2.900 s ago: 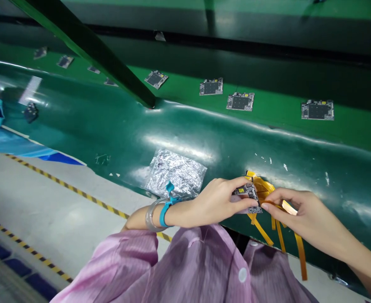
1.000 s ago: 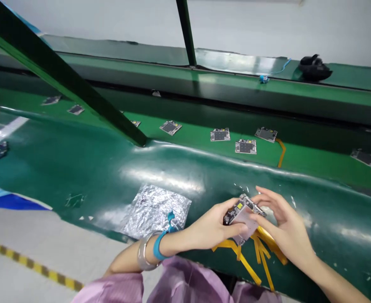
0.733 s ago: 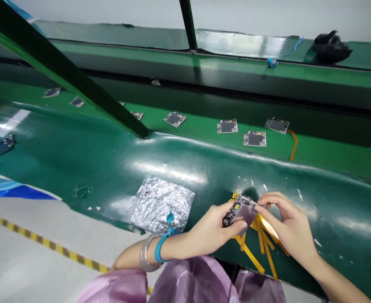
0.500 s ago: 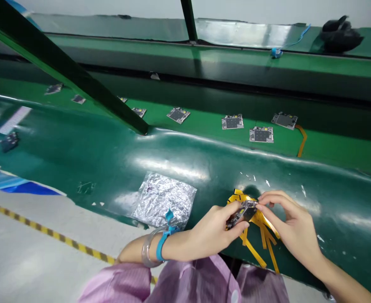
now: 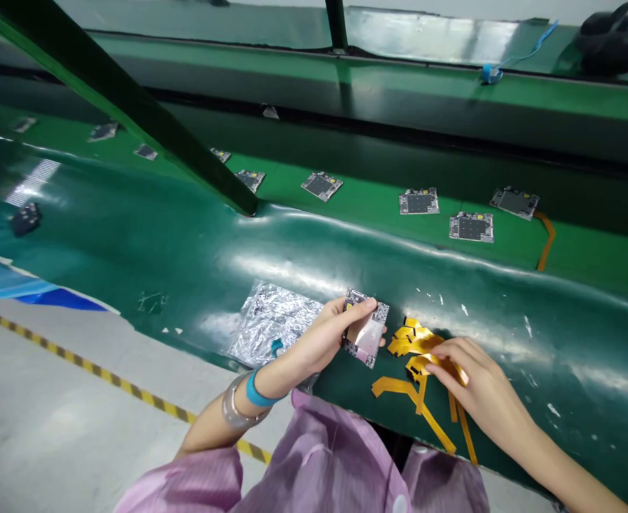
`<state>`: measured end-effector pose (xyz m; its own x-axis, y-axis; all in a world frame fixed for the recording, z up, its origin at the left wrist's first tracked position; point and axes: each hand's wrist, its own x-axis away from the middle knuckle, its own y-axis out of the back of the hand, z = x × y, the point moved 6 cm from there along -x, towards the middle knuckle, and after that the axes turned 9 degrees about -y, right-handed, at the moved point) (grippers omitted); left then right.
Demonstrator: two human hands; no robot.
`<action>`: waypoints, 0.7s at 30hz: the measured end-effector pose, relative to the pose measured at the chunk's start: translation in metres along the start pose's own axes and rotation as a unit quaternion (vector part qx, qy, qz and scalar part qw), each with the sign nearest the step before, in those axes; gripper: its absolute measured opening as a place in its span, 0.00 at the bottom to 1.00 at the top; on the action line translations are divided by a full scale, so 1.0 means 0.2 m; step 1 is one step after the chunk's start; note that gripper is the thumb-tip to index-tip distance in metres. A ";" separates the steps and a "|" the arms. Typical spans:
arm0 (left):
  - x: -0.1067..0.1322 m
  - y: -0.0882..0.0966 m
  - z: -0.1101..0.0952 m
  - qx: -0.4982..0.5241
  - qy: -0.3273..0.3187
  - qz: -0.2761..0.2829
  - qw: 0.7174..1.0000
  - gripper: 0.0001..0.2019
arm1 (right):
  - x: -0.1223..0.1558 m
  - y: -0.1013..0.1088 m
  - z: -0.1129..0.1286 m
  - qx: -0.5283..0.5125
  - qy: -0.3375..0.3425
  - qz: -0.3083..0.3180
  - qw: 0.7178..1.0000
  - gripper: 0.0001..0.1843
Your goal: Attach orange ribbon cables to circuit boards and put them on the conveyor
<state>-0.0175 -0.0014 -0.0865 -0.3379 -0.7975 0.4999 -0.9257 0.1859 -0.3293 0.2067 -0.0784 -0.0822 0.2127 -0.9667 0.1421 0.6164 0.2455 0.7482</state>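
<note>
My left hand (image 5: 324,338) grips a small circuit board (image 5: 366,336) by its left edge, just above the dark green mat (image 5: 185,242). The board's pale pinkish face is turned toward me. My right hand (image 5: 477,381) rests on a bunch of yellow-orange tape strips (image 5: 418,356) that lie on the mat and hang over its near edge. Its fingers are curled and pinch at one strip. The two hands are a short way apart. A blue strap and a clear bangle circle my left wrist (image 5: 246,395).
A crinkled silver foil bag (image 5: 274,324) lies on the mat left of the board. Several circuit boards (image 5: 471,228) ride on the green conveyor belt (image 5: 378,221) behind. A slanted green beam (image 5: 132,107) crosses at upper left. A black object (image 5: 610,39) sits at far right.
The hands have parted. My left hand carried the board left toward the foil bag and turned its pale face up. My right hand dropped onto the tape strips.
</note>
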 end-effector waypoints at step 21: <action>0.05 -0.08 -0.01 -0.221 -0.090 0.080 0.968 0.18 | -0.13 0.00 0.02 -0.054 0.010 0.067 0.996 0.10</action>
<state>-0.0060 -0.0113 -0.0741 -0.4856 -0.8175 0.3097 -0.8591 0.5118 0.0038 0.1989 -0.0535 -0.0832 0.3134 -0.9231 0.2230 0.6595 0.3805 0.6482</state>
